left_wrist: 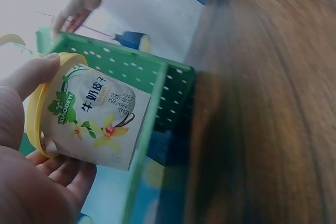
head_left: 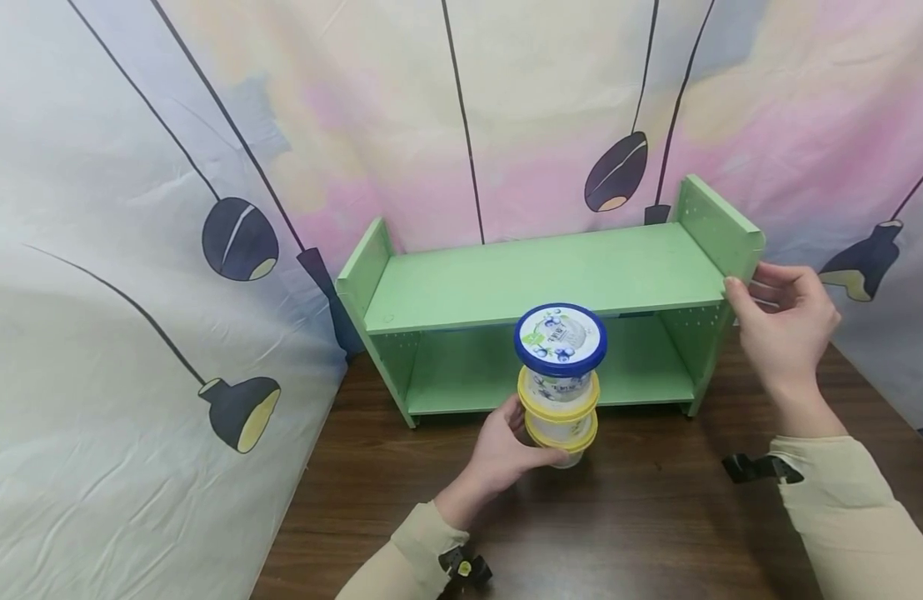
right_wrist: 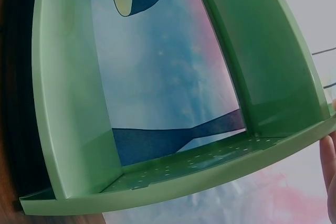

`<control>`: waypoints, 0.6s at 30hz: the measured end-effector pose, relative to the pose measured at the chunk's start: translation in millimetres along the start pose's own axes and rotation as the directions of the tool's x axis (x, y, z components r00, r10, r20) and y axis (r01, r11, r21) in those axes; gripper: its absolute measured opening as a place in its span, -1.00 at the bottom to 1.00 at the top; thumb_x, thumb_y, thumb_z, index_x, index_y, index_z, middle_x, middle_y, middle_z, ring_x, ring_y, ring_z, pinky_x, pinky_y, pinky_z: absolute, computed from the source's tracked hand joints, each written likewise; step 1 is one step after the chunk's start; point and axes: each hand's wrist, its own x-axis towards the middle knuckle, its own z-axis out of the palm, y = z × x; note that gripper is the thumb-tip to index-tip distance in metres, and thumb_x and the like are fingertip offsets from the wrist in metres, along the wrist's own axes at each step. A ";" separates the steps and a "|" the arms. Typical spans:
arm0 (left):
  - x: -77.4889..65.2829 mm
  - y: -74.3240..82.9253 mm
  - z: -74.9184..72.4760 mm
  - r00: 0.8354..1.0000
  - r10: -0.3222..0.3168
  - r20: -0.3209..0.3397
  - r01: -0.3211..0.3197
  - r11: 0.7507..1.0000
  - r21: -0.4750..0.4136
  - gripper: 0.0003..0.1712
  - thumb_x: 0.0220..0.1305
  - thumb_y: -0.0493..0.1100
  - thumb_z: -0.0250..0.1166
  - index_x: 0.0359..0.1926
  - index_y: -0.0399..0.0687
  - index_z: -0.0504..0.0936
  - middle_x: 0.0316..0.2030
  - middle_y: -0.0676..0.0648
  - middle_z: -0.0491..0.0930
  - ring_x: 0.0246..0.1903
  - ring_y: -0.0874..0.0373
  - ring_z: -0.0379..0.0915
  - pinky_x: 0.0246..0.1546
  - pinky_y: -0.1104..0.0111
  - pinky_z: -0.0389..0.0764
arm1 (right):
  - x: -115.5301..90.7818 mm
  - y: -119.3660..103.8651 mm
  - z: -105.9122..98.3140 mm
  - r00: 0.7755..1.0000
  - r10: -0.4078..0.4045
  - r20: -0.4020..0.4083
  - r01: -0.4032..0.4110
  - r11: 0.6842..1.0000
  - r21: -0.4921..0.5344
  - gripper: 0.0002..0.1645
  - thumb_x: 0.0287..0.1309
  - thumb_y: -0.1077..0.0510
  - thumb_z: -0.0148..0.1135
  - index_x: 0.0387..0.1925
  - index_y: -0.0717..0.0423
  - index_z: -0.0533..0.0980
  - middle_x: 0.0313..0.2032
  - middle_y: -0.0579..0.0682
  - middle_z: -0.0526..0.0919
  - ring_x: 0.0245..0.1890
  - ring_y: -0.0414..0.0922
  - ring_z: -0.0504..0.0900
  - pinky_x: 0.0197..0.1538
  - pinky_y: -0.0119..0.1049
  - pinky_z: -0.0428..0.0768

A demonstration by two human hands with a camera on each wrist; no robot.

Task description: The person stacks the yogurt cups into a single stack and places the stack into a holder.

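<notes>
A stack of three small tubs rises in front of a green two-tier shelf (head_left: 536, 271). The top tub (head_left: 561, 340) has a blue lid with blueberries printed on it; the two beneath have yellow lids. My left hand (head_left: 506, 448) grips the stack low down, thumb in front and fingers round the far side. In the left wrist view, the gripped yellow-lidded tub (left_wrist: 94, 116) shows a vanilla-flower print, and its base hangs free. My right hand (head_left: 790, 321) holds the shelf's right side panel (head_left: 720, 225), its thumb at the front edge and fingers along the outer side.
The shelf stands at the back of a dark wooden table (head_left: 656, 517). Behind and to the left hangs a painted cloth (head_left: 536, 108) with lamp drawings. Perforated side panels and bare tiers show in the right wrist view.
</notes>
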 end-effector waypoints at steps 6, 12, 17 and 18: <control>0.0 19.6 -9.1 0.999 0.036 -0.001 -0.036 0.999 -0.023 -0.12 0.08 -0.15 0.72 0.40 0.25 0.52 0.26 0.13 0.64 0.32 0.14 0.53 0.42 0.07 0.44 | 0.5 -0.4 0.0 1.000 -0.002 -0.003 0.002 1.000 -0.005 -0.62 0.18 0.30 0.54 0.04 0.30 0.70 -0.17 -0.38 0.74 -0.23 -0.47 0.73 -0.10 -0.59 0.65; 3.3 39.3 -19.6 0.999 0.031 -0.014 -0.031 0.998 -0.059 -0.13 0.10 -0.17 0.70 0.41 0.19 0.51 0.27 0.08 0.64 0.29 0.09 0.56 0.38 -0.03 0.47 | -0.2 -2.2 -0.5 1.000 0.004 -0.004 -0.004 1.000 -0.019 -0.60 0.19 0.29 0.54 0.05 0.31 0.69 -0.17 -0.41 0.73 -0.23 -0.49 0.72 -0.09 -0.59 0.65; 8.3 56.1 -27.0 0.997 0.070 -0.021 -0.071 0.996 -0.055 -0.16 0.12 -0.18 0.68 0.40 0.14 0.53 0.27 0.05 0.65 0.27 0.07 0.56 0.35 -0.03 0.48 | -0.7 -3.6 -0.5 1.000 0.014 -0.003 -0.014 1.000 -0.018 -0.60 0.19 0.28 0.53 0.06 0.30 0.70 -0.17 -0.41 0.73 -0.23 -0.48 0.72 -0.10 -0.59 0.65; 9.7 59.3 -28.3 0.996 0.083 -0.023 -0.084 0.995 -0.054 -0.17 0.13 -0.18 0.68 0.40 0.14 0.53 0.28 0.05 0.64 0.28 0.07 0.55 0.35 -0.02 0.48 | -0.7 -3.7 -0.6 1.000 0.013 -0.002 -0.013 1.000 -0.021 -0.60 0.19 0.28 0.53 0.06 0.30 0.70 -0.17 -0.41 0.73 -0.23 -0.49 0.72 -0.10 -0.59 0.65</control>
